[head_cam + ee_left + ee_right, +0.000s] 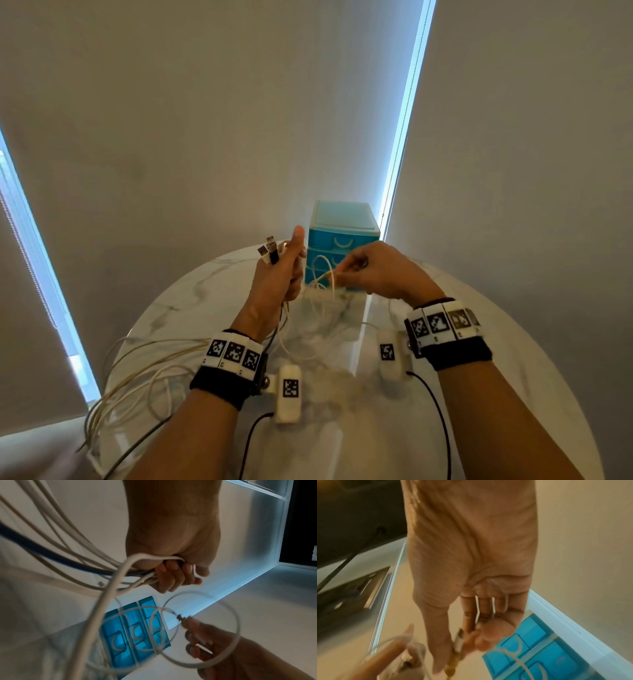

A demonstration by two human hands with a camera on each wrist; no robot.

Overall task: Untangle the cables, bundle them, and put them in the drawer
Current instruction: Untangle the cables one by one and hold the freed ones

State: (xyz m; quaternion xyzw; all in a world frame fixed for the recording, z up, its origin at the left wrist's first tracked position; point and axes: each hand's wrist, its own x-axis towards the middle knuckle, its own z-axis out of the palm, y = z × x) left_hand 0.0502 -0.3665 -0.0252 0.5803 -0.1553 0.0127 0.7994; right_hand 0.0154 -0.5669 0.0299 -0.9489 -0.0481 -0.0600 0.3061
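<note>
Left hand: the left hand (279, 274) is fisting around a bunch of white cables (137, 370), thumb up, just in front of the blue drawer unit (342, 240); USB plugs (269, 253) are sticking out above the fist.
Right hand: the right hand (373, 270) is pinching one cable end (180, 617) between thumb and fingertips, in front of the unit.
Cables: trailing from the fist over the table (445, 308), away from the unit; one loop (323, 270) is hanging between the hands.
Drawers: all three are sitting closed.
</note>
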